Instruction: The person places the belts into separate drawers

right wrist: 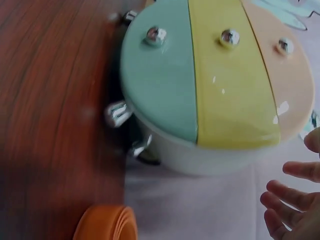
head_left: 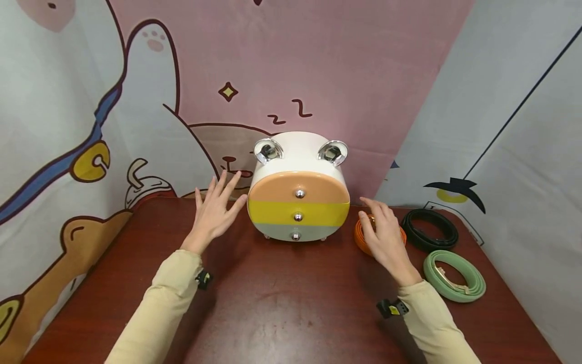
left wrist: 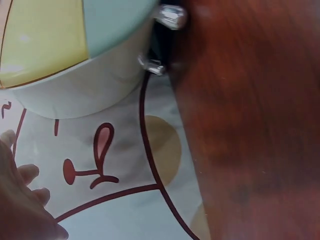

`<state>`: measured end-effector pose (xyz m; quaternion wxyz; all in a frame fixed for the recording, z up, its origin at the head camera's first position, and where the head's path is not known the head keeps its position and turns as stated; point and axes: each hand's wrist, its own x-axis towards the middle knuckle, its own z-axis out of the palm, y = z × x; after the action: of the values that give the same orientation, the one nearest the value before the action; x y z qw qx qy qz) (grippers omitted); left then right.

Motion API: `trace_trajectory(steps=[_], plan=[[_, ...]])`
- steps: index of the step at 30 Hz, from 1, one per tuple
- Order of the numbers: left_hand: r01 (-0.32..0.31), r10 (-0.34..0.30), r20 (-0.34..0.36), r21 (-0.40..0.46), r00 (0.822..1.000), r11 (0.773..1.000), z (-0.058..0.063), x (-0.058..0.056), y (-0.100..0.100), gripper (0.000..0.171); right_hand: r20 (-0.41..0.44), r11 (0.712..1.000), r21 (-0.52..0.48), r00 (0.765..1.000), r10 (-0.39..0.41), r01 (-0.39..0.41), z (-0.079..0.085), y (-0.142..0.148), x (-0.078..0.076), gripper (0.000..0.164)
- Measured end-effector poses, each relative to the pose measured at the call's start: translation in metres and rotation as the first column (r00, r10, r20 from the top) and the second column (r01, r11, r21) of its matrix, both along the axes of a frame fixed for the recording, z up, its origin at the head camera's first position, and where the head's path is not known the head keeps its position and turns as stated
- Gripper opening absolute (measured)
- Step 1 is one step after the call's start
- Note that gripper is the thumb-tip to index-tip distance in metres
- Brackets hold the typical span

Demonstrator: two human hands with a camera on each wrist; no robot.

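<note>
In the head view a small white cabinet (head_left: 297,151) stands at the back of the table, with an orange, a yellow and a green drawer, each with a silver knob. My left hand (head_left: 213,212) hovers just left of it, fingers spread and holding nothing. On the other side my right hand (head_left: 384,235) is held above a coiled orange belt (head_left: 360,237), partly hiding it; its fingers are extended and grip nothing. The right wrist view shows the drawer fronts (right wrist: 235,85) close up, with the right fingers (right wrist: 287,195) apart from them.
A coiled black belt (head_left: 429,230) and a coiled green belt (head_left: 477,283) with a gold buckle lie at the table's right side. Behind the reddish-brown table (head_left: 273,313) hangs a cartoon-printed cloth (head_left: 364,65), which also runs along both sides.
</note>
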<state>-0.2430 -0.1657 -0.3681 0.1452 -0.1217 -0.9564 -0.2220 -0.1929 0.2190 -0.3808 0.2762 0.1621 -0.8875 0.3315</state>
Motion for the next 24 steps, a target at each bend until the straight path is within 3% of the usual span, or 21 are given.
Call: trace_trajectory(steps=[12,24], plan=[[0.082,-0.073,-0.085,0.115,0.994,0.99,0.019,-0.007,0.013,0.067,-0.101,0.992,-0.06,0.989,0.108,-0.114,0.017,-0.04,0.001,0.03],[0.131,-0.112,-0.145,0.125,0.983,0.984,0.036,-0.018,0.027,0.07,-0.142,0.975,-0.056,0.969,0.203,-0.213,0.026,-0.06,-0.007,0.03]])
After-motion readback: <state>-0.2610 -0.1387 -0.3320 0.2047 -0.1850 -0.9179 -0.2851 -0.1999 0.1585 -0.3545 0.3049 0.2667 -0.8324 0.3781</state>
